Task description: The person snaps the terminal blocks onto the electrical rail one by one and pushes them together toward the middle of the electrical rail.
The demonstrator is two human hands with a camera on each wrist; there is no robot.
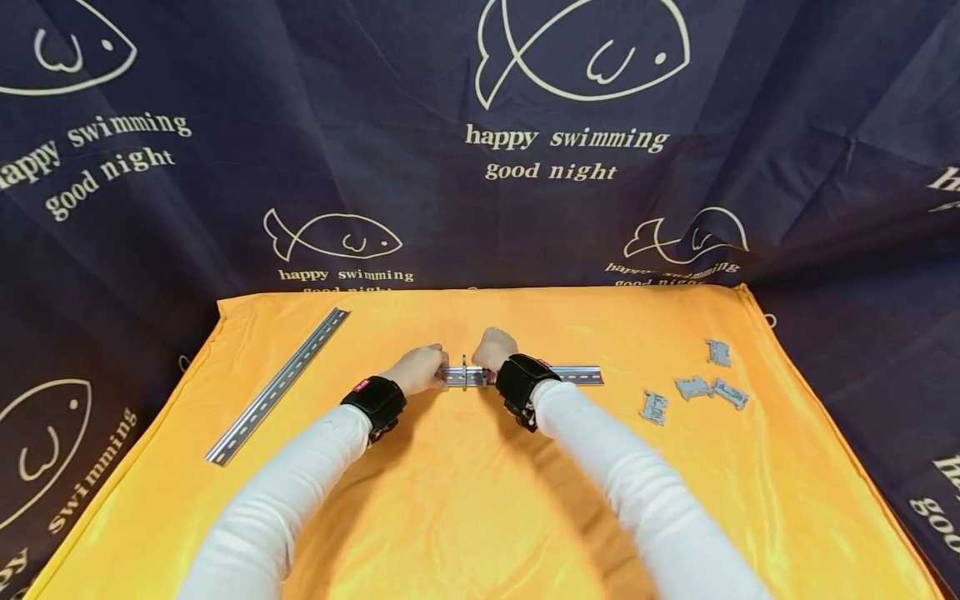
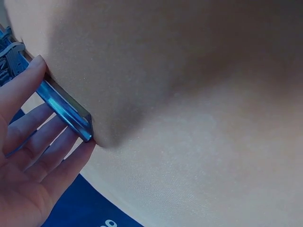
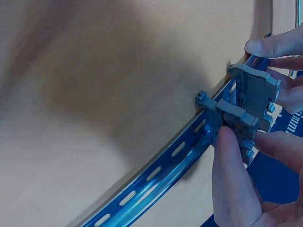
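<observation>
A slotted metal DIN rail point(image 1: 585, 376) lies crosswise on the orange cloth, with two grey terminal blocks on it near its left end. My left hand point(image 1: 420, 370) holds that end, thumb on one long edge and fingers along the other. My right hand point(image 1: 497, 347) pinches the nearer terminal block point(image 3: 236, 114) between thumb and fingers, at the rail. Beside it, closer to the left hand, the other terminal block point(image 3: 258, 90) stands upright across the rail. Whether the pinched block is fully seated cannot be seen.
Another slotted rail point(image 1: 277, 386) lies slanted on the left of the orange cloth point(image 1: 450, 517). Several loose grey terminal blocks point(image 1: 693, 387) are scattered at the right. A dark blue curtain point(image 1: 420, 100) with fish drawings rises behind and at both sides.
</observation>
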